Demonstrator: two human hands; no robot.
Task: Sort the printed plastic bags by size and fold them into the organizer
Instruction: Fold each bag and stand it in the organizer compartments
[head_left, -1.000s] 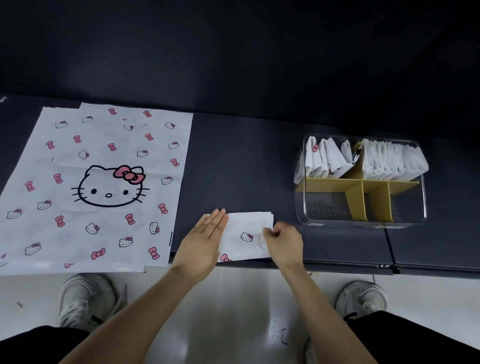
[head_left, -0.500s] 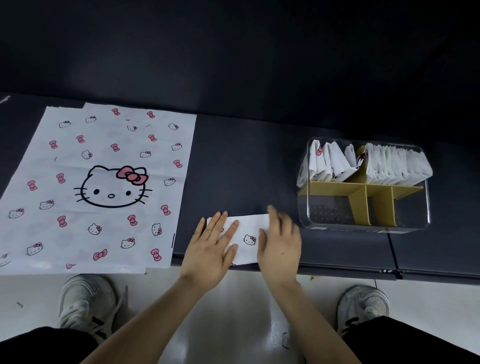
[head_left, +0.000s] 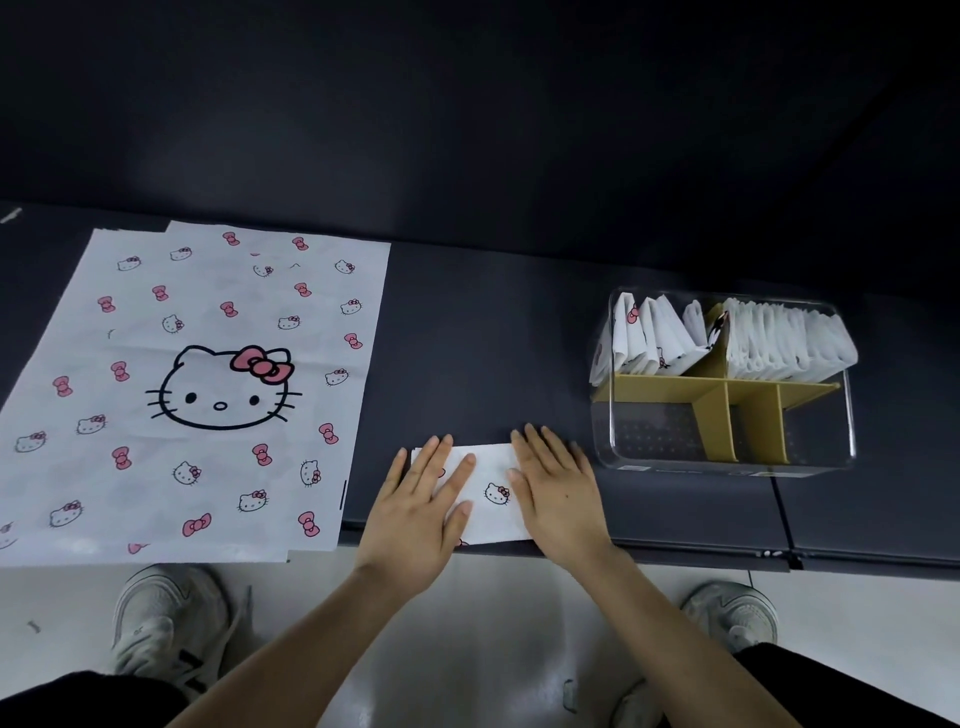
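A folded white bag (head_left: 488, 493) with small cat-face prints lies at the table's front edge. My left hand (head_left: 423, 512) presses flat on its left part with straight fingers. My right hand (head_left: 558, 493) lies flat on its right part, fingers straight. A stack of large printed bags (head_left: 197, 384) is spread flat at the left. The clear organizer (head_left: 727, 447) with yellow dividers stands at the right; folded bags (head_left: 727, 338) stand in its two back compartments.
The dark table (head_left: 467, 338) runs across the view, with a seam near the right front. Its front edge lies just under my wrists. Below are a pale floor and my two shoes. The organizer's front compartments hold nothing visible.
My right hand went from pinching the folded bag's right edge to lying flat on it. The bag now looks narrower. My left hand stayed pressed on its left side.
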